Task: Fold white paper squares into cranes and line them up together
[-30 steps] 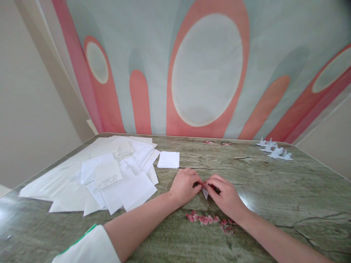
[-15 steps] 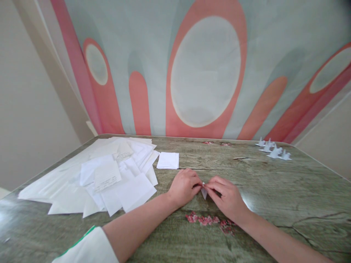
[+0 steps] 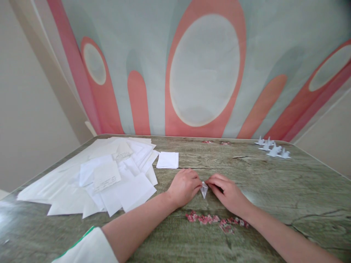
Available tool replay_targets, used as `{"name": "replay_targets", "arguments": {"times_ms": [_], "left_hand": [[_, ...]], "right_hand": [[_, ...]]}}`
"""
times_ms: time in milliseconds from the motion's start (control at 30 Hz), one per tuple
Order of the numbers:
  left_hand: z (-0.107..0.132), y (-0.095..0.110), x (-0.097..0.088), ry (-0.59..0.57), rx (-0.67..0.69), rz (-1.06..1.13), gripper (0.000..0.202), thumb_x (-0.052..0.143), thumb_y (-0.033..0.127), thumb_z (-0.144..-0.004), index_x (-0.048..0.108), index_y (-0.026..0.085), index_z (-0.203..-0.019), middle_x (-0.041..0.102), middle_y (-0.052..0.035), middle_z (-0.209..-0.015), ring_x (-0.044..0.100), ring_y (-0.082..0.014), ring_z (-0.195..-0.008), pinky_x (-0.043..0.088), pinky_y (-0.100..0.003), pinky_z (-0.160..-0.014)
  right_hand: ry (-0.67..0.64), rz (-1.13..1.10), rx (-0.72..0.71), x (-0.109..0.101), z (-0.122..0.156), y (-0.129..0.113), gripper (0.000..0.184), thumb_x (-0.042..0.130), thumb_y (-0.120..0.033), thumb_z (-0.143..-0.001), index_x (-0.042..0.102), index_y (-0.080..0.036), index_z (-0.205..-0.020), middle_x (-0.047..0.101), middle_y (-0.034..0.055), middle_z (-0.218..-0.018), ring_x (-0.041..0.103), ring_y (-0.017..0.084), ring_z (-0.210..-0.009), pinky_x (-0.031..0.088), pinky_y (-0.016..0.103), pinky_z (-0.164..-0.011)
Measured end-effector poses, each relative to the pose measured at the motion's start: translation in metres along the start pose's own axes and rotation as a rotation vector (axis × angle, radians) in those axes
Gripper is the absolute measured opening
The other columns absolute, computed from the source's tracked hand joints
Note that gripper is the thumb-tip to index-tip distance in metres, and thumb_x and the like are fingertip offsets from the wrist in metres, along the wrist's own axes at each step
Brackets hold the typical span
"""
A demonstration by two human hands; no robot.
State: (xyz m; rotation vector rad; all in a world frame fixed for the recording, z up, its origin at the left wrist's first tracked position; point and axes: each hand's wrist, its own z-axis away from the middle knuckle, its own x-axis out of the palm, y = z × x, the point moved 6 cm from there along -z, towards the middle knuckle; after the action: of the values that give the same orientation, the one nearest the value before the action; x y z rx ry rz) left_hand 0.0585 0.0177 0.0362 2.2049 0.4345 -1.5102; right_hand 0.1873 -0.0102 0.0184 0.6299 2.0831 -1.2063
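Note:
Between my two hands, over the middle of the table, is a small folded piece of white paper (image 3: 204, 190), its narrow point toward me. My left hand (image 3: 185, 187) pinches its left side with thumb and fingers. From the right, my right hand (image 3: 225, 191) has its closed fingertips at the paper's upper right edge. The fingertips partly hide the paper's top.
A spread heap of white paper sheets (image 3: 134, 191) covers the table's left side. Beside it lies a neat stack of small paper squares (image 3: 168, 160). Several folded paper cranes (image 3: 275, 150) stand at the far right, on the wood-patterned tabletop (image 3: 274, 190).
My right fingers have shifted slightly at the paper's top, and more of the folded paper shows between my hands. My left hand stays nearly in place.

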Motion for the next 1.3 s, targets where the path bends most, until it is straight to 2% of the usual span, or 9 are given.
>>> {"name": "replay_targets", "arguments": {"times_ms": [233,533,700,867,1000,1300], "left_hand": [[0.0,0.004,0.003,-0.044,0.045,-0.126,0.022,0.046,0.025,-0.09,0.063,0.017,-0.079,0.059,-0.0045,-0.08,0.052,-0.0175,-0.082,0.039,-0.03,-0.076],[0.004,0.02,-0.001,-0.184,0.119,-0.293,0.014,0.048,0.016,-0.086,0.06,0.016,-0.091,0.059,-0.0066,-0.088,0.053,-0.0204,-0.087,0.04,-0.033,-0.079],[0.005,0.023,-0.005,-0.219,0.12,-0.297,0.016,0.05,0.015,-0.084,0.059,0.015,-0.097,0.059,-0.0074,-0.091,0.052,-0.0228,-0.093,0.039,-0.035,-0.082],[0.009,0.025,-0.007,-0.216,0.163,-0.266,0.017,0.046,0.018,-0.088,0.058,0.015,-0.1,0.06,-0.0079,-0.093,0.052,-0.0225,-0.097,0.039,-0.035,-0.084],[0.016,0.029,-0.007,-0.235,0.21,-0.191,0.024,0.045,0.018,-0.089,0.054,0.017,-0.111,0.059,-0.0079,-0.104,0.051,-0.0213,-0.103,0.039,-0.034,-0.089],[0.027,0.037,-0.01,-0.348,0.137,-0.147,0.043,0.055,0.016,-0.078,0.047,0.016,-0.121,0.049,-0.0122,-0.127,0.044,-0.0248,-0.119,0.035,-0.037,-0.099]], "right_hand": [[-0.039,0.119,-0.108,0.007,0.002,-0.001,0.04,0.044,-0.001,-0.077,0.068,-0.025,-0.098,0.059,0.0049,-0.088,0.052,0.018,-0.085,0.043,0.034,-0.076],[-0.073,0.264,-0.161,0.011,0.005,-0.004,0.032,0.046,-0.004,-0.082,0.067,-0.022,-0.097,0.057,0.0053,-0.089,0.05,0.018,-0.084,0.041,0.033,-0.074],[-0.078,0.397,-0.21,0.013,0.005,-0.011,0.024,0.045,-0.011,-0.088,0.067,-0.02,-0.094,0.057,0.0055,-0.086,0.05,0.017,-0.081,0.041,0.031,-0.071],[-0.09,0.445,-0.206,0.013,0.005,-0.016,0.023,0.046,-0.011,-0.087,0.066,-0.02,-0.094,0.057,0.0053,-0.087,0.049,0.018,-0.082,0.04,0.032,-0.072],[-0.11,0.439,-0.182,0.012,0.005,-0.015,0.022,0.047,-0.012,-0.087,0.065,-0.02,-0.095,0.058,0.0048,-0.091,0.049,0.018,-0.086,0.04,0.032,-0.076],[-0.186,0.429,-0.128,0.01,0.003,-0.017,0.025,0.049,-0.011,-0.085,0.063,-0.021,-0.103,0.058,0.005,-0.096,0.048,0.018,-0.093,0.04,0.032,-0.082]]}}
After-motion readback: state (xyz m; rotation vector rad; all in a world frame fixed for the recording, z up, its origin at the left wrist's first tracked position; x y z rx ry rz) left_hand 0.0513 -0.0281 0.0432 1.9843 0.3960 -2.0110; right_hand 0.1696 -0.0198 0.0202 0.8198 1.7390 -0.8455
